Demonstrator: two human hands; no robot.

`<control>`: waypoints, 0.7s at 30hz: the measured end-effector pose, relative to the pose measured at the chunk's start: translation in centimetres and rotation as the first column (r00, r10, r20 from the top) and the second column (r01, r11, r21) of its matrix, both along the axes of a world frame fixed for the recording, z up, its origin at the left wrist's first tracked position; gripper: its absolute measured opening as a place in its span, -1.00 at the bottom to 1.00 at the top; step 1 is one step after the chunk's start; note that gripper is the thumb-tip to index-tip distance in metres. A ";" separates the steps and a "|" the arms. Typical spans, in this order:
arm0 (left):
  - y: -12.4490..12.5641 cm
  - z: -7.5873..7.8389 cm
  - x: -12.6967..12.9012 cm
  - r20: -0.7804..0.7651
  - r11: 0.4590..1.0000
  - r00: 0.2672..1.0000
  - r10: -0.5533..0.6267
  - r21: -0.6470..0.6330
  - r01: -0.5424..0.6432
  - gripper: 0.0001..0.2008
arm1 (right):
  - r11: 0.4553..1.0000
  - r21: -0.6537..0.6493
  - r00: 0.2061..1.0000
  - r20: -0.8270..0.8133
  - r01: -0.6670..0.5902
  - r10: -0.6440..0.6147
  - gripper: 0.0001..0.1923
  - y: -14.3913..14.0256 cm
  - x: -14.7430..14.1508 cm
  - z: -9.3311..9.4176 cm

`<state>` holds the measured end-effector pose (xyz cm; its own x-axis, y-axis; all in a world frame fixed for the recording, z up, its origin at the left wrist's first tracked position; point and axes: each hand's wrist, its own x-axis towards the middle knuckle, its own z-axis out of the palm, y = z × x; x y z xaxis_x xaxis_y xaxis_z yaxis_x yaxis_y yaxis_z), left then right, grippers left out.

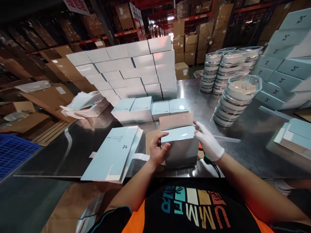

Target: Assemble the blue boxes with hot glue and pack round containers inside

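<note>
In front of me a pale blue and white carton (181, 149) rests on the metal table, its open flap (176, 121) rising at the back. My bare left hand (158, 149) grips the carton's left side, thumb and fingers at its upper edge. On the opposite side my right hand (207, 141), in a white glove, holds the right edge with its fingers at the upper corner. Brown cardboard (151, 139) shows partly behind and beneath the carton. Left of my hands lies a stack of flat, folded pale blue cartons (113, 150).
A row of closed cartons (141, 106) stands just beyond, before a tall wall of white cartons (138, 64). Stacked clear round containers (232, 102) stand to the right, near more cartons (279, 74). A white basket (102, 108) and a blue crate (16, 155) are at left.
</note>
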<state>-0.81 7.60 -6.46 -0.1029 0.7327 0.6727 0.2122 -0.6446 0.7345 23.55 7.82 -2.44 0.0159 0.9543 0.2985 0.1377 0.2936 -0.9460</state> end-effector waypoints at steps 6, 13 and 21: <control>0.2 -0.4 -0.7 -0.113 0.991 0.988 -0.103 0.073 0.112 -0.44 | 0.994 0.016 0.992 0.071 -0.105 0.104 -0.48 0.0 -1.1 1.2; 0.2 -0.3 -0.5 0.099 0.924 0.951 -0.294 0.283 0.256 -0.50 | 0.877 0.325 0.910 0.336 -0.354 0.243 -0.50 -0.8 3.2 -0.8; 0.3 2.9 -3.4 -0.327 0.858 0.906 -0.269 0.346 0.380 -0.63 | 0.768 0.361 0.815 0.471 -0.528 0.338 -0.48 -1.7 2.5 0.3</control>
<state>-4.20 7.94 -3.59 0.3113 0.3622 0.8786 0.0851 -0.9314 0.3538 26.05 6.11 -2.15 -0.5628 0.5765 0.5924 0.1840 0.7861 -0.5901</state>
